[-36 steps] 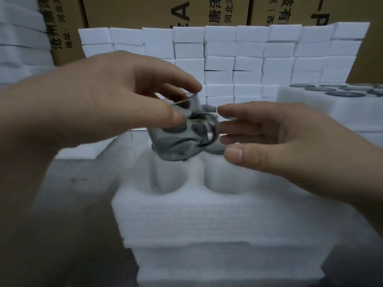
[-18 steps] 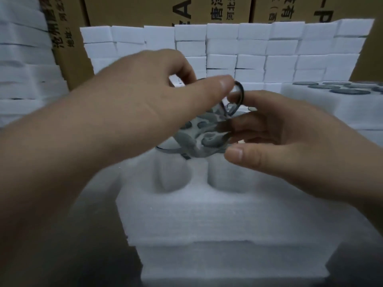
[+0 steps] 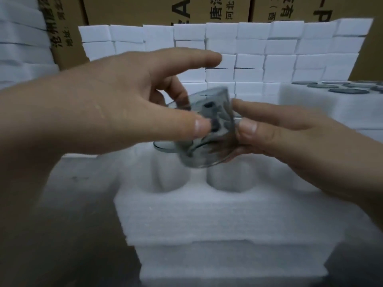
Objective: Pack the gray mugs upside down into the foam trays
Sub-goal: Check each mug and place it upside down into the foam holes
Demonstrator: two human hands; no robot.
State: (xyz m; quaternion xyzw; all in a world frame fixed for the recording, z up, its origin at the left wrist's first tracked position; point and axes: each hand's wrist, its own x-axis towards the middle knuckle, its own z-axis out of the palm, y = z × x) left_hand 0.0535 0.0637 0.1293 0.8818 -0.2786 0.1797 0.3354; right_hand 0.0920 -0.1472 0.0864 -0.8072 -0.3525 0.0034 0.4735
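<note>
On the head view, I see both hands meeting over the tray (image 3: pixel 186 216), with the mug (image 3: pixel 209 129) caught between them. The left hand (image 3: pixel 116 112) pinches it. Its thumb presses the near side of the glass and its curled fingers sit behind. The index finger sticks out straight above, touching nothing. The right hand (image 3: pixel 294 139) grips the mug's right side, thumb on the near wall and fingers round the back. Both grips are narrow and closed on the mug.

The mug is gray see-through glass, tilted and blurred, and I cannot tell which end is its mouth. It hangs just above the tray, apart from the foam, over the strip between the two near pockets (image 3: pixel 170 179). Those pockets are round and show bare foam walls.

A gray curved edge (image 3: pixel 163 146) shows under the left thumb at the tray's back, and I cannot tell what it belongs to. The tray sits on a second tray (image 3: pixel 228 257) of the same foam, on a dark surface (image 3: pixel 62 224).

Behind stands a wall of white blocks (image 3: pixel 250 46), with brown printed boxes (image 3: pixel 165 9) beyond it. At far right a third tray (image 3: pixel 331 112) carries dark round bases (image 3: pixel 348 91) in its top. At the left edge lies a stack of white sheets (image 3: pixel 18 50).
</note>
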